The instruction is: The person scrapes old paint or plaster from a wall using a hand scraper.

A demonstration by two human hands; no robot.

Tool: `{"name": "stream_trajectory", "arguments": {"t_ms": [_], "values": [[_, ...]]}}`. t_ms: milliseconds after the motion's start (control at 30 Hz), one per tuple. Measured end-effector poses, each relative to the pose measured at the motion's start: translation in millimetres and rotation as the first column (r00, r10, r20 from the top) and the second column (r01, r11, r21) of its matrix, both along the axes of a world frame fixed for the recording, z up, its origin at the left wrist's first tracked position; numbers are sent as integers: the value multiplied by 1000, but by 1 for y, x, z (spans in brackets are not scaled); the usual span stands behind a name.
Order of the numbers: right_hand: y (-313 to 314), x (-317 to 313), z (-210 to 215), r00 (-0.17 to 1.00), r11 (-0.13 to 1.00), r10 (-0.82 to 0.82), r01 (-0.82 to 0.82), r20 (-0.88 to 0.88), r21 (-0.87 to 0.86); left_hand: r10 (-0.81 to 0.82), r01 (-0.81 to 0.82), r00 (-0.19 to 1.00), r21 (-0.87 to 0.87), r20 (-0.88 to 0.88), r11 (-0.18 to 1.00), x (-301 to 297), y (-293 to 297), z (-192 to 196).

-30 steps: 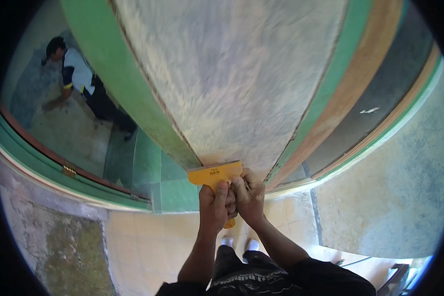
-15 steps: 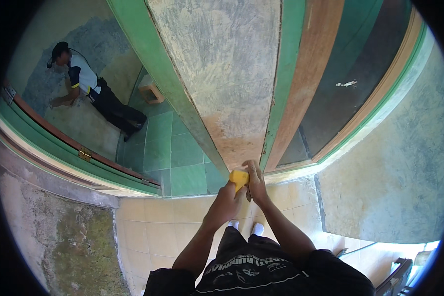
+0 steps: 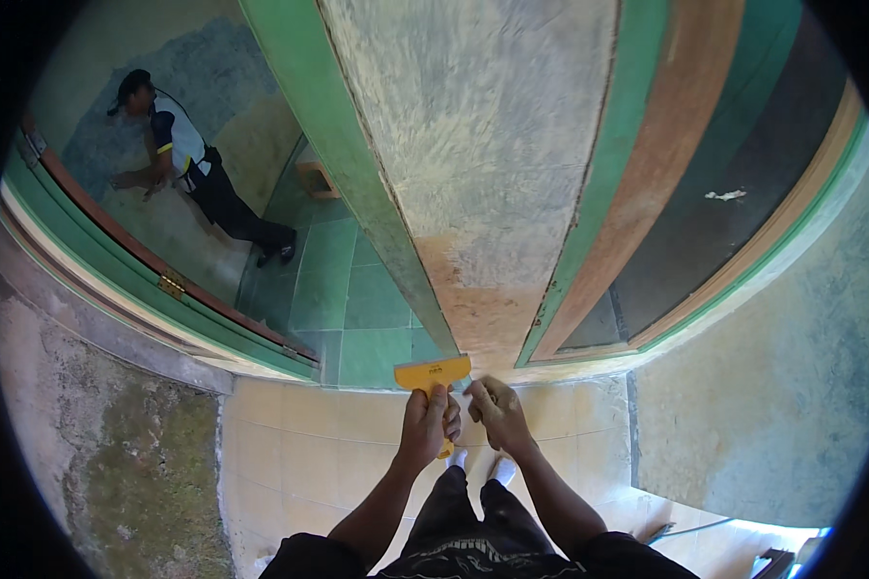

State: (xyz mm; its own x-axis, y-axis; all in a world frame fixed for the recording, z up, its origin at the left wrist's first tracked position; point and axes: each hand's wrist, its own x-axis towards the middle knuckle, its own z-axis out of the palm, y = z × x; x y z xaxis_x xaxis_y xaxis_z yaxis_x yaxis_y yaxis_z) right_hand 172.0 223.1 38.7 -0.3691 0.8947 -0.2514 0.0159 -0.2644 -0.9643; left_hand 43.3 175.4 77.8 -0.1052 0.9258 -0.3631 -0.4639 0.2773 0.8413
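Note:
My left hand (image 3: 429, 421) is closed round the handle of a yellow plastic putty scraper (image 3: 433, 372). The scraper's broad blade points away from me, its flat face turned up. Just to the right, my right hand (image 3: 497, 415) has its fingers curled in beside the scraper; whatever they may hold is hidden. Beyond both hands rises a narrow wall strip (image 3: 463, 145), with patchy grey-white plaster above and a bare brownish part lower down. Both hands are apart from the wall.
Green frames (image 3: 333, 145) border the strip. A dark window pane (image 3: 714, 222) is to the right. Through the left doorway another person (image 3: 198, 159) works at a wall, near a small wooden stool (image 3: 317, 180) on green floor tiles (image 3: 377, 294). Cream tiles (image 3: 299, 434) lie underfoot.
Both hands have drawn back from the foot of the wall strip toward me. The scraper has turned, so its broad face now shows. My right hand has separated from it, and its fingers have curled.

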Motion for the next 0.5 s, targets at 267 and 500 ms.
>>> {"name": "stream_trajectory", "arguments": {"t_ms": [267, 500], "values": [[68, -21, 39, 979, 921, -17, 95, -205, 377, 15, 13, 995, 287, -96, 958, -11, 60, 3], [96, -30, 41, 998, 850, -53, 69, -46, 523, 5, 0, 1000, 378, -11, 926, -20, 93, 2]]}}
